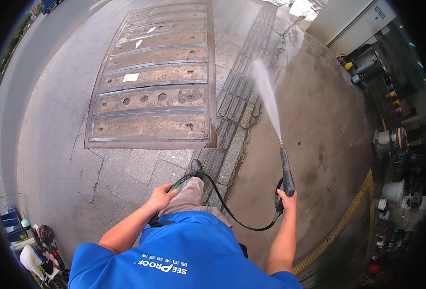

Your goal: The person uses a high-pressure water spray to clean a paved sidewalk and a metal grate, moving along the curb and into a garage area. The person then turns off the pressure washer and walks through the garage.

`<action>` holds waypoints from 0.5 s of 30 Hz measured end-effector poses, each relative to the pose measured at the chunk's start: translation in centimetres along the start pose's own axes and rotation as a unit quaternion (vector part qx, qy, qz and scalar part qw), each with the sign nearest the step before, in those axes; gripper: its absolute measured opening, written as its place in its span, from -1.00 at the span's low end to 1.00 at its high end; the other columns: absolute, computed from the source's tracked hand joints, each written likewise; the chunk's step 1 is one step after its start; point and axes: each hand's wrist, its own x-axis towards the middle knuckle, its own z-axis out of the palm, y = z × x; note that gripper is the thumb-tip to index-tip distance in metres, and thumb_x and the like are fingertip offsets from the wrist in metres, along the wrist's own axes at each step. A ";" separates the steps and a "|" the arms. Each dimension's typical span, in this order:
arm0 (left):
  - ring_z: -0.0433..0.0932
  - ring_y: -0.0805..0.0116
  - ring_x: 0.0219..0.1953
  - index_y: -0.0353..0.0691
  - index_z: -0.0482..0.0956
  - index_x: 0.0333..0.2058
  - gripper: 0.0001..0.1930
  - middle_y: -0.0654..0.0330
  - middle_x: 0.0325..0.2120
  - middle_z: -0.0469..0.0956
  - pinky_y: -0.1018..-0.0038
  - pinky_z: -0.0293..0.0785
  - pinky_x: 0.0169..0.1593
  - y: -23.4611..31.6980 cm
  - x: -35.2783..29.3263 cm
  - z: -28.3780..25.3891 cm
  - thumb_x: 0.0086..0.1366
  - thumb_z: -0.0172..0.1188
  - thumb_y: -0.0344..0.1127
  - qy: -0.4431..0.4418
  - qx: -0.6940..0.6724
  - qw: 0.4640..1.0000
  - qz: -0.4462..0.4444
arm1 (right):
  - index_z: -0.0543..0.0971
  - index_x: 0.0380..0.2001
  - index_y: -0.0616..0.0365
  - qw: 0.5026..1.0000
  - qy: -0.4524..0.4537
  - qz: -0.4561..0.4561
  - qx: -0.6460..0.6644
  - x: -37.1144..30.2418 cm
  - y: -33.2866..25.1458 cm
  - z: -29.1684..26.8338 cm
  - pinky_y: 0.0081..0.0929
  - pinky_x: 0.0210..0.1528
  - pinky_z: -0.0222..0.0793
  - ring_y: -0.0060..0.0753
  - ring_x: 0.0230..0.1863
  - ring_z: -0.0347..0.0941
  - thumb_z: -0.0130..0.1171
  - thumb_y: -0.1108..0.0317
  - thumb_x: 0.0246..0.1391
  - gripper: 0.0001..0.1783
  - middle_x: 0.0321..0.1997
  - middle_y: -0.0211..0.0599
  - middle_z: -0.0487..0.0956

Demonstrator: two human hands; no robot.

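Note:
My right hand (288, 199) is closed round the handle of a black pressure washer gun (286, 168), its lance pointing forward. From the brass-coloured nozzle a white fan of water (268, 94) sprays ahead toward the edge of the ribbed paving strip (234, 91). A black hose (232, 209) runs from the gun's grip in a low loop across my front. On the left, my left hand (162, 196) is closed on that hose near my thigh. One dark shoe (196, 166) shows beneath it.
Ahead to the left lies a large rusty metal-framed cover (150, 91) set in grey paving. Brown concrete (314, 125) spreads to the right, bordered by a yellow strip (347, 207). Hose reel (391, 144), white bucket (392, 192) and clutter line the right; a parked scooter (42, 262) stands lower left.

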 end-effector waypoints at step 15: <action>0.45 0.51 -0.29 -0.32 0.61 0.13 -0.62 0.28 -0.35 0.60 0.42 0.47 -0.15 6.7 10.3 -7.7 0.43 0.26 -0.25 -0.011 -0.055 0.998 0.012 | 0.55 -0.46 0.17 0.978 -0.187 0.019 -0.089 12.2 -11.4 9.4 -0.42 -0.48 0.38 -0.52 -0.57 0.44 0.52 0.33 -0.16 -0.69 -0.57 -0.47 0.52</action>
